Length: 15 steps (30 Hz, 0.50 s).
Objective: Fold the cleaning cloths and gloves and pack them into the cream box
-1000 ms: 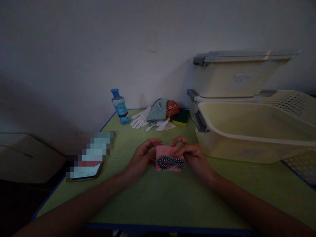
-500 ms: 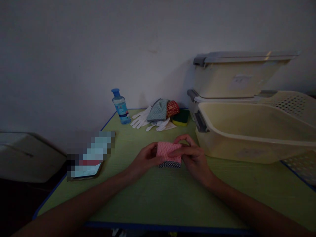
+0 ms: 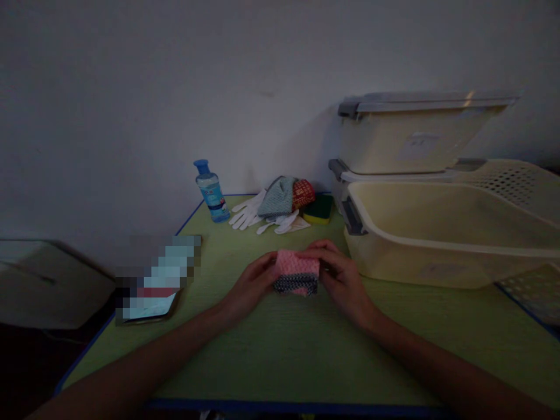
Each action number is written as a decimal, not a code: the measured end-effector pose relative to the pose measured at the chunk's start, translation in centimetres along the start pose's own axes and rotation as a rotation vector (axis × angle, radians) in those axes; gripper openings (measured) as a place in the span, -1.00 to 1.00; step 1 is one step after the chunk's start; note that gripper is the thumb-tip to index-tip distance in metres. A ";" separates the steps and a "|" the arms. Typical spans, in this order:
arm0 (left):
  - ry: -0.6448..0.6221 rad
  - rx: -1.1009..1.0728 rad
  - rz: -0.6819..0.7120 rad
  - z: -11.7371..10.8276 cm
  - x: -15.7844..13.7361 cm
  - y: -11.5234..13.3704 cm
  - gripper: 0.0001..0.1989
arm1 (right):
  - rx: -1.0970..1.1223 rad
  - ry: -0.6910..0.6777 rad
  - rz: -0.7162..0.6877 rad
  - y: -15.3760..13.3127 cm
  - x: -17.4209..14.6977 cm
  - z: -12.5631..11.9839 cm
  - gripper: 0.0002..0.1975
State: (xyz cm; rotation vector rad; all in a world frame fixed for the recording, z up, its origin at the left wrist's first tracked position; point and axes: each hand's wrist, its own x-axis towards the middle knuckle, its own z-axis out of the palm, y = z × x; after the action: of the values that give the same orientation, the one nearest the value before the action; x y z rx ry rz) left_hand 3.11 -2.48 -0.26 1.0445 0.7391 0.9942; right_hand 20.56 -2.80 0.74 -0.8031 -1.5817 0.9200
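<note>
A small folded pink cloth with a black-and-white checked border is held up over the green table. My left hand pinches its left side between thumb and fingers. On the right side, my right hand grips the cloth, with fingers along its top edge. The checked band runs across the lower part, and a bit of pink shows beneath it. Behind the hands lie white gloves, a light blue cloth, a red patterned cloth and a green-yellow sponge.
A blue bottle stands at the back left. Nearer, a phone with a blurred screen lies by the left edge. An open cream bin occupies the right, with a lidded bin behind it. A white box sits left of the table.
The cloth's lower edge has turned up, so the checked band now sits higher with pink below it. My right fingers have shifted from the cloth's face to its top edge.
</note>
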 end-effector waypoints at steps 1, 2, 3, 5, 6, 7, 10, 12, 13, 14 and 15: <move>0.005 -0.042 -0.010 -0.1 0.0 -0.1 -0.54 | 0.042 0.001 0.050 0.0 0.0 0.1 -0.74; 0.008 -0.075 -0.017 -0.2 0.0 -0.1 -0.53 | 0.087 -0.002 0.119 0.1 0.1 0.2 -0.76; 0.011 -0.092 -0.019 -0.2 0.1 -0.1 -0.53 | 0.130 -0.002 0.198 0.1 0.1 0.3 -0.76; 0.024 -0.077 -0.003 -0.3 0.0 0.0 -0.59 | 0.194 0.005 0.348 0.2 0.1 0.5 -0.70; 0.030 -0.054 0.008 -0.3 0.0 0.0 -0.61 | 0.212 0.015 0.399 0.2 0.1 0.6 -0.68; 0.031 -0.030 0.012 -0.3 -0.1 0.1 -0.60 | 0.227 0.025 0.431 0.2 0.2 0.7 -0.67; -0.015 0.006 0.008 -0.1 -0.1 0.3 -0.55 | 0.286 0.047 0.473 0.2 0.2 0.8 -0.72; -0.043 0.025 0.023 -0.1 -0.1 0.4 -0.56 | 0.314 0.058 0.483 0.2 0.3 0.8 -0.75; -0.044 0.039 0.037 -0.1 -0.1 0.4 -0.57 | 0.318 0.067 0.483 0.1 0.3 0.8 -0.76; -0.040 0.056 0.051 -0.2 -0.1 0.4 -0.59 | 0.318 0.079 0.479 0.0 0.3 0.8 -0.76; -0.031 0.075 0.062 -0.3 -0.1 0.4 -0.60 | 0.317 0.092 0.473 0.0 0.4 0.7 -0.77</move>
State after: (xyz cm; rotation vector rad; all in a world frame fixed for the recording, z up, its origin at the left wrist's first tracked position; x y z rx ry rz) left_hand 2.72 -2.43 0.00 1.1514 0.7269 1.0069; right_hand 19.77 -2.61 0.86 -0.9919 -1.1410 1.4108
